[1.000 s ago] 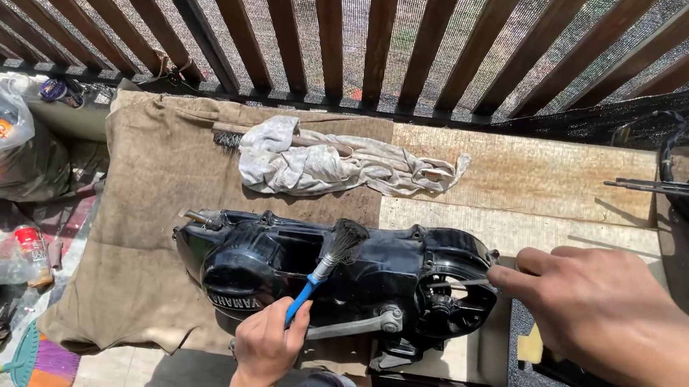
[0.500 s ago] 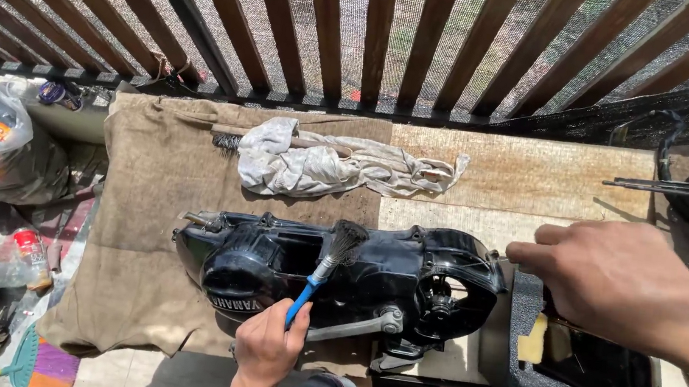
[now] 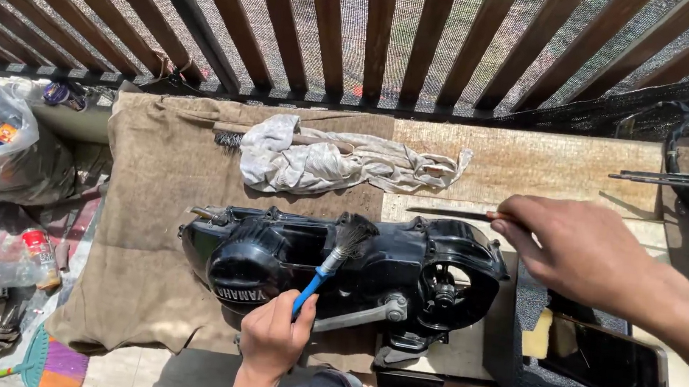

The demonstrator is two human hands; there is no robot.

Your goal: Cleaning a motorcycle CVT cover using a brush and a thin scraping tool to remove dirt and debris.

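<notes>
I judge brushing mid-way: my left hand [image 3: 274,340] fingers grip the blue-handled brush [image 3: 336,257] on the black engine cover [image 3: 345,270], right hand [image 3: 581,253] fingers pinching a thin rod [image 3: 449,213].

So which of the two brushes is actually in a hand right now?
The blue-handled brush, gripped by the left hand, bristles on the black engine cover. The other, a wooden-handled brush, lies untouched on the brown cloth beside the white rag.
</notes>
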